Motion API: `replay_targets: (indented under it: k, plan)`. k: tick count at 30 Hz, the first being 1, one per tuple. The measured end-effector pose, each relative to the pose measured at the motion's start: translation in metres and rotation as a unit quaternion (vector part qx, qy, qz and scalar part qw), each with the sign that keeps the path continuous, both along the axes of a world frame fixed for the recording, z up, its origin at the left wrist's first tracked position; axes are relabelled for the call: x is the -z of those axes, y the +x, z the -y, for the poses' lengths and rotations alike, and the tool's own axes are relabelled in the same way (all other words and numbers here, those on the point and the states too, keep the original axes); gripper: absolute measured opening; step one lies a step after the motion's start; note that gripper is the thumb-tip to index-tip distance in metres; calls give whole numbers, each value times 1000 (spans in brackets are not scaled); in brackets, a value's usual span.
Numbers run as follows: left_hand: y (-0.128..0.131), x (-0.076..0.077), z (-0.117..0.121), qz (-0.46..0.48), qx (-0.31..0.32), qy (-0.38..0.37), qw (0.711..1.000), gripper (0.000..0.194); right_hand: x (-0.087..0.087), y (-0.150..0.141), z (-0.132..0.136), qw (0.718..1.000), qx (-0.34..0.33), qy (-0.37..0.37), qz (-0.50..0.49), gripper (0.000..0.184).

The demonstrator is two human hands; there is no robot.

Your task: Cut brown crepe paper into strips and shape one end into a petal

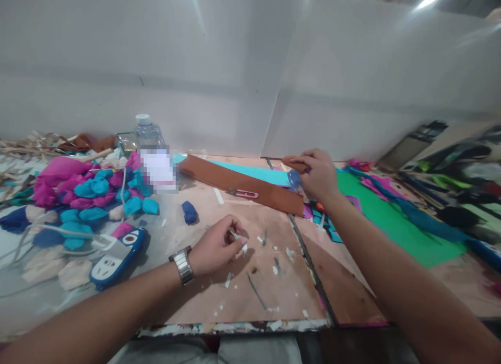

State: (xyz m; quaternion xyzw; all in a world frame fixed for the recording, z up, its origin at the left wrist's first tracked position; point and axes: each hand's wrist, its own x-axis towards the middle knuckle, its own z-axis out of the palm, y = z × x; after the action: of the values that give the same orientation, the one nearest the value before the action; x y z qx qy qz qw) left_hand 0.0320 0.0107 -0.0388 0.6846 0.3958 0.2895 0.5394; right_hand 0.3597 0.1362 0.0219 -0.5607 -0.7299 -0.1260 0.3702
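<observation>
My left hand (217, 244) hovers low over the table's near middle, thumb and fingers curled together. A small white scrap shows at its fingertips; whether it is pinched or lies behind them is unclear. Farther off, my right hand (318, 175) has its fingers closed around a brown wrapped bundle (294, 163). Just below that hand is a blue translucent item (293, 179), partly covered. A long brown strip (270, 197) lies aslant between the hands, with a pink utility knife (246, 194) on top. Light blue sheet (250, 173) shows behind the strip. A dark blue wrapped bundle (189, 212) rests left of it.
Pink, blue and cream bundles (92, 186) crowd the left, beside a blue-and-white power strip (117, 259) with a cable. A clear bottle (148, 131) and a blurred phone-like screen (159, 169) stand behind. Green sheet (391, 223) and a tumbler (410, 144) are at right.
</observation>
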Motion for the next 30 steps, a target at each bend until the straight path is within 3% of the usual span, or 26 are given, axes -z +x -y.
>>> replay_targets:
  k: [2,5,8,11,14,23,30]
  plan:
    - [0,0,0,-13,3,17,1000,16,3,4,-26,998,23,-45,44,39]
    - [0,0,1,-19,2,28,999,15,16,-16,-46,993,-14,-92,78,45]
    - [-1,-2,1,-27,-6,45,999,14,32,-58,-42,980,-85,-134,121,45]
    - [-2,-3,0,-35,-9,63,997,12,45,-100,-32,954,-159,-197,163,32]
    - [-3,-2,-2,-44,-10,81,996,11,48,-127,-29,932,-180,-258,178,21]
    - [-4,-2,-3,-61,-16,114,991,10,46,-145,-42,891,-125,-406,160,33]
    - [-6,0,-6,-65,-17,124,990,11,49,-153,-36,879,-98,-450,125,35]
